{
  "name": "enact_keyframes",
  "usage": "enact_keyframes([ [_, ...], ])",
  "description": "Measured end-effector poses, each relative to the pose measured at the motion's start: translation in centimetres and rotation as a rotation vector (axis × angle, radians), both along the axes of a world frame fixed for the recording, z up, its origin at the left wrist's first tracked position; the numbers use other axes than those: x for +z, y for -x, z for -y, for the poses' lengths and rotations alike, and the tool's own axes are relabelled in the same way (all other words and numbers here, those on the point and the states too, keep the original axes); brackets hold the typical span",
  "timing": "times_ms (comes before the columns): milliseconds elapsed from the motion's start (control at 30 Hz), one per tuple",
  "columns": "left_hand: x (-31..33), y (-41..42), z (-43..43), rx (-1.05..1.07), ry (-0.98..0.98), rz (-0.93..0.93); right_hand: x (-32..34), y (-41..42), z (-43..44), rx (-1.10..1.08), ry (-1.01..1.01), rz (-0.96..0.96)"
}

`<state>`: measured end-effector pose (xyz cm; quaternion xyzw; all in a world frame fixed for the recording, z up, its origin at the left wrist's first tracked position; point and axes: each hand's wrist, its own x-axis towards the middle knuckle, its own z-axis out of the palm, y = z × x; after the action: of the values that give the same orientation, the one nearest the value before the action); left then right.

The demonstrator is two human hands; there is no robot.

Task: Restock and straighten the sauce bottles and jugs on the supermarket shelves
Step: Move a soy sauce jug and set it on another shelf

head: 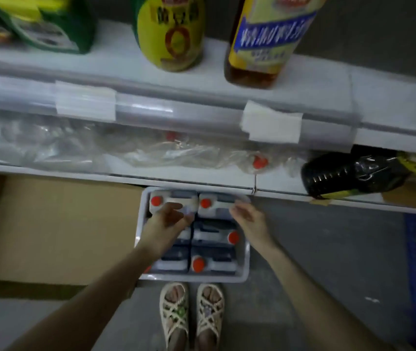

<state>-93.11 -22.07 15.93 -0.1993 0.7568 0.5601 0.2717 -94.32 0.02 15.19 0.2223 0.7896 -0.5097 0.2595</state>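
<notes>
In tray (201,278), far-left jug (176,197) & far-right jug (223,200) stand caps up, handles running L-R. Left hand (170,217) curls on far-left jug's handle; right hand (248,219) grip blurred, can't tell. Mid-left jug (185,235) mostly hidden.

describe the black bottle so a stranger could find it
Go to the right end of the lower shelf. The black bottle lies there on its side in clear wrap. Its left neighbours are clear with red caps; it alone is dark.

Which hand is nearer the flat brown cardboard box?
Left. The left hand is over the left half of the white plastic tray, beside the cardboard box; the right hand is over its right half.
</notes>
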Motion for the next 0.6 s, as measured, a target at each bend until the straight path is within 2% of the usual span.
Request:
enact_keyframes([
  [100,-4.9,0.1,-1.1,-0.006,-0.009,0.039,-5.3,0.3,-0.6,0.029,-0.022,0.055],
  [300,-11.9,0.5,-2.9,0.028,0.011,0.043,-12.4,1.0,-1.2,0.102,-0.087,0.027],
  [600,-18.3,-0.5,-4.4,0.089,0.072,0.050,-19.4,2.6,-2.2,0.343,-0.270,-0.086],
])
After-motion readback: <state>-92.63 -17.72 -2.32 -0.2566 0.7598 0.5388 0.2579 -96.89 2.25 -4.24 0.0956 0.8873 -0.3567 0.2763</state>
